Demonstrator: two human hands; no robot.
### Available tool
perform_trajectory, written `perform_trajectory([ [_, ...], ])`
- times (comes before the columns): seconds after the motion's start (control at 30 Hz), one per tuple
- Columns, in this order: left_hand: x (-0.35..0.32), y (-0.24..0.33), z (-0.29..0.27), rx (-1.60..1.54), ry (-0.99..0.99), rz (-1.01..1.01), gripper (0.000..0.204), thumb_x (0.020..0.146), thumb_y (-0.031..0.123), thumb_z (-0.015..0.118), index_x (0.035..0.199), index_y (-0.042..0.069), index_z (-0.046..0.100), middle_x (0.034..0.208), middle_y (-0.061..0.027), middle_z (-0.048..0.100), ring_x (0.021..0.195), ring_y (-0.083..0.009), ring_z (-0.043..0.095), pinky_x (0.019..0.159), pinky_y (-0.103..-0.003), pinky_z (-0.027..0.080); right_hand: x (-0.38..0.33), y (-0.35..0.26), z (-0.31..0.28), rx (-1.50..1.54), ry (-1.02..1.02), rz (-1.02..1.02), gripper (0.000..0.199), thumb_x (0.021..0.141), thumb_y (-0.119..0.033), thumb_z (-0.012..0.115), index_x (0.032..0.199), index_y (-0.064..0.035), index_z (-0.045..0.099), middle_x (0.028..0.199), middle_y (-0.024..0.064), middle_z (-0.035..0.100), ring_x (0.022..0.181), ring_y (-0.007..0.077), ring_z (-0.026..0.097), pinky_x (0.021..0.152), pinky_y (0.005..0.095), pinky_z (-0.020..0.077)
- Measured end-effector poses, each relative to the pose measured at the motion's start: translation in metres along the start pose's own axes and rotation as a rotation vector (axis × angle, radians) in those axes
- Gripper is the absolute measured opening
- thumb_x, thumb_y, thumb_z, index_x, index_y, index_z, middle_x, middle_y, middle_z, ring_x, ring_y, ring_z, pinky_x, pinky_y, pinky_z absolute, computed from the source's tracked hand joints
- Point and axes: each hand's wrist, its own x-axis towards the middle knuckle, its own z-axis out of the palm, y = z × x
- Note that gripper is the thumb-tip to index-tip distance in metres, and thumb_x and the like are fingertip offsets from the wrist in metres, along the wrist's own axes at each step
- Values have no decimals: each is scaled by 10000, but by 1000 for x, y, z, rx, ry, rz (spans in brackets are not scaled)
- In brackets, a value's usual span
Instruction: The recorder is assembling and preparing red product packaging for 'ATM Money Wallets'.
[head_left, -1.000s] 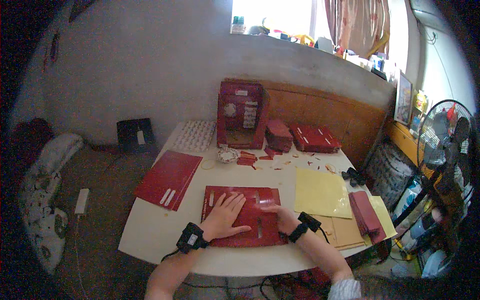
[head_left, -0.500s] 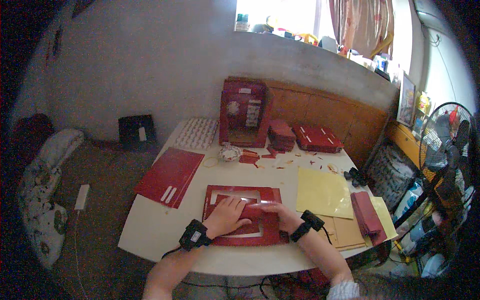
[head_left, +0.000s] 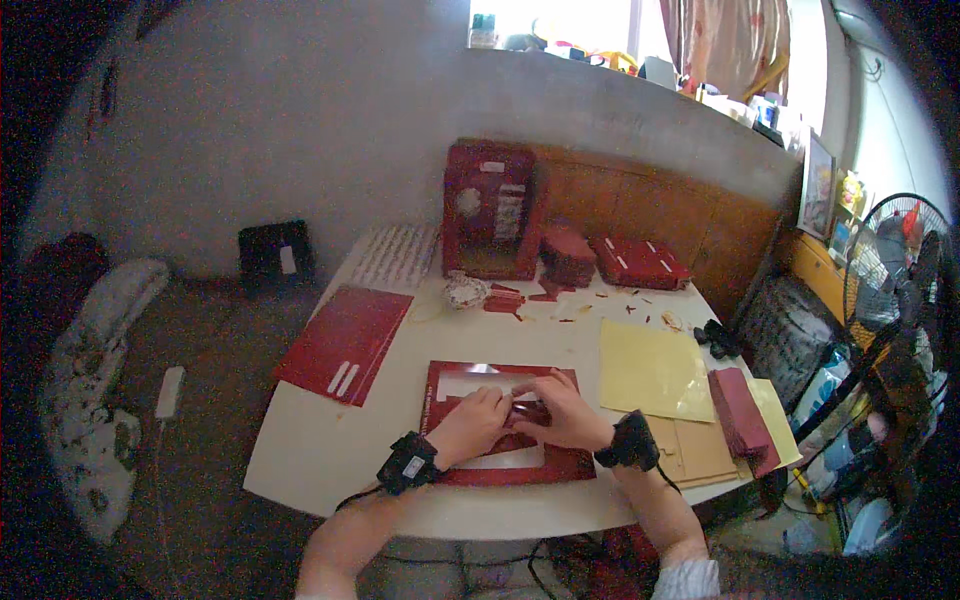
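White table (head_left: 330,450): red card (head_left: 455,385) (windowed) lies under both hands (head_left: 520,415).

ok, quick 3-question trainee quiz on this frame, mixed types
1. True or false: both hands rest on the red sheet with cut-out windows.
2. What lies just to the right of the right hand? A) yellow sheet B) black box C) fan
3. Fill in: the left hand wears a black ____ at the wrist.

Key: 1 true; 2 A; 3 band
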Motion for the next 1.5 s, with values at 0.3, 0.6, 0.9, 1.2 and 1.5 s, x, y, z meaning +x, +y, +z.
perform_trajectory([
  [0.3,-18,-6,-32,-71,-77,-76,506,716,115,638,1172,19,440,983,-184,486,933,-342,482,811,-409,421,-6,-3,1,-103,-239,97,451,661,-55,641,1076,-44,466,994,135,506,952,324,502,834,399,400],
  [0.6,-21,-2,-28,147,-151,-71,635,685,41,583,1283,6,371,971,-186,482,896,-324,487,794,-396,420,-6,-5,1,-204,-193,-25,337,702,-70,586,1026,-43,500,960,117,545,928,304,534,838,403,422],
  [0.9,-16,1,-20,309,-33,-15,510,747,112,508,1234,-13,420,977,-119,527,869,-247,510,754,-334,446,3,-29,12,-659,3,-330,115,662,-138,558,754,-70,568,807,32,558,798,167,561,694,303,457],
  [1.2,-7,17,-21,370,-117,-93,434,786,138,485,1200,8,464,983,-96,549,923,-263,521,833,-374,438,4,-29,15,-685,-68,-359,222,708,-185,527,831,-27,622,895,101,596,886,227,569,773,343,454],
  [1.5,-22,0,-20,486,-137,-182,536,726,115,527,1216,-75,424,1024,-153,528,962,-279,491,917,-407,378,1,-27,10,-789,20,-217,37,643,-105,552,659,-72,543,715,40,538,741,174,535,697,300,441],
])
